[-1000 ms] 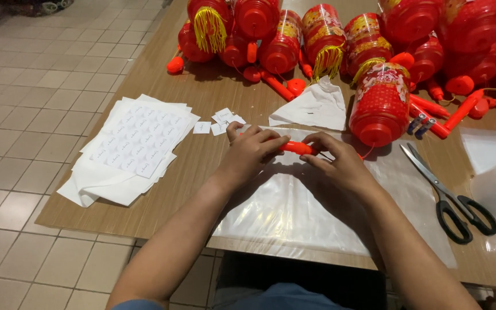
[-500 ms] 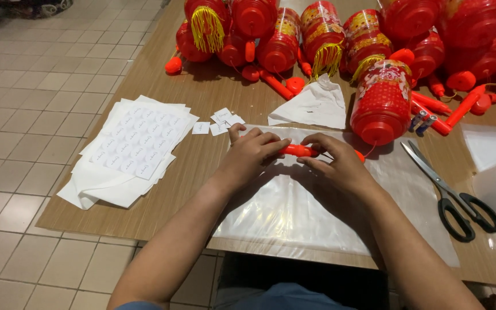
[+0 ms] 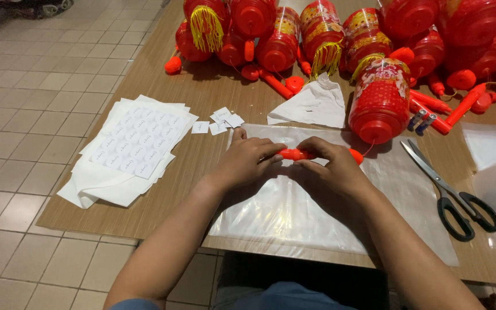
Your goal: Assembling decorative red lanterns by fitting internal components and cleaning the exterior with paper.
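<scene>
1. Against the picture of a second ago, almost nothing differs: both hands remain on the slim orange plastic handle stick (image 3: 297, 154), and the lanterns, sheets and scissors lie where they lay.
2. The left hand (image 3: 248, 162) has its fingers (image 3: 268, 150) closed round the stick's left end; the right hand (image 3: 331, 172) has its fingers curled shut over the right part, with the stick's rounded tip showing past the knuckles.
3. The stick lies level, just above the clear plastic bag (image 3: 294, 212) spread flat on the brown wooden worktop (image 3: 162, 189).
4. One red cylindrical plastic lantern (image 3: 381, 100) stands apart, just beyond the right hand; the heap of red lanterns (image 3: 317, 28) behind is too crowded to count exactly.
5. One pair of black-handled scissors (image 3: 449, 186) lies to the right.
6. One stack of white sticker sheets (image 3: 130, 146) lies to the left, about four small white slips (image 3: 219, 121) beside it.
7. One crumpled white paper (image 3: 314, 106) lies beyond the bag.
</scene>
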